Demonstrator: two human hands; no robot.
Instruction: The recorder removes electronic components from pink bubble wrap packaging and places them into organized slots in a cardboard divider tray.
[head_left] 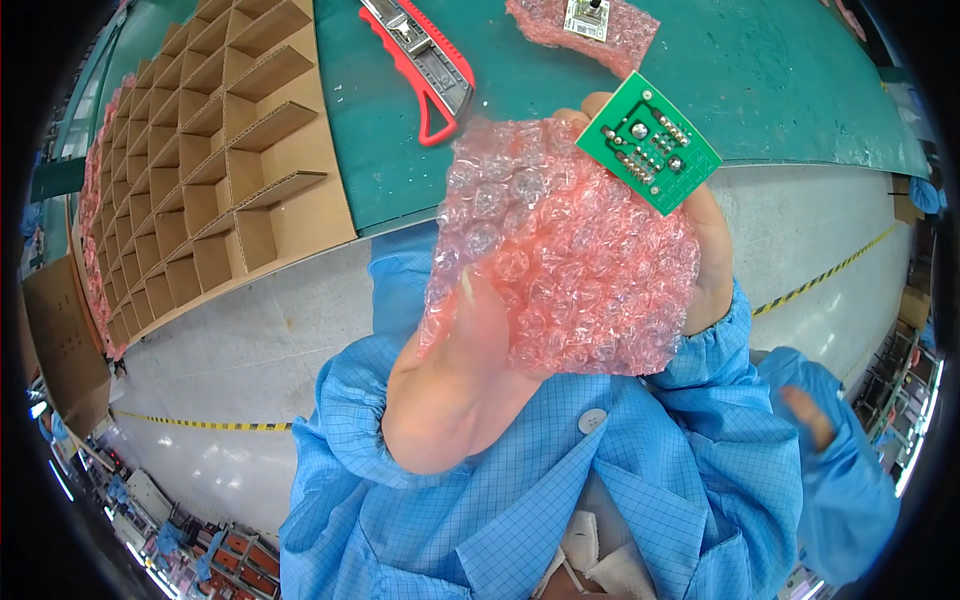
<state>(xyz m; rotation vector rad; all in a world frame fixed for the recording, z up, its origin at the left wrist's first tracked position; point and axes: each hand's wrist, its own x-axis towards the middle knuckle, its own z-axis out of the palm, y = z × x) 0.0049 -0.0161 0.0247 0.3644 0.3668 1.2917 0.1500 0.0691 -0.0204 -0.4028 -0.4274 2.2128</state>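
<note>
A sheet or pouch of pink bubble wrap [600,290] is held up before my chest. My left hand [460,370] grips its lower left side, thumb in front and the other fingers hidden behind or in the wrap. My right hand [708,250] comes up along its right side, mostly hidden. At the wrap's upper right corner a small green circuit board [650,143] is tilted, solder joints facing me, with fingertips showing behind its upper left edge. It appears to be in my right hand; the exact grip is hidden.
On the green table [780,90] lie a red utility knife [425,65] and, farther off, another piece of bubble wrap [635,40] with a small board [588,18] on it. A cardboard divider grid [210,150] stands left. A person in blue [835,460] is at the lower right.
</note>
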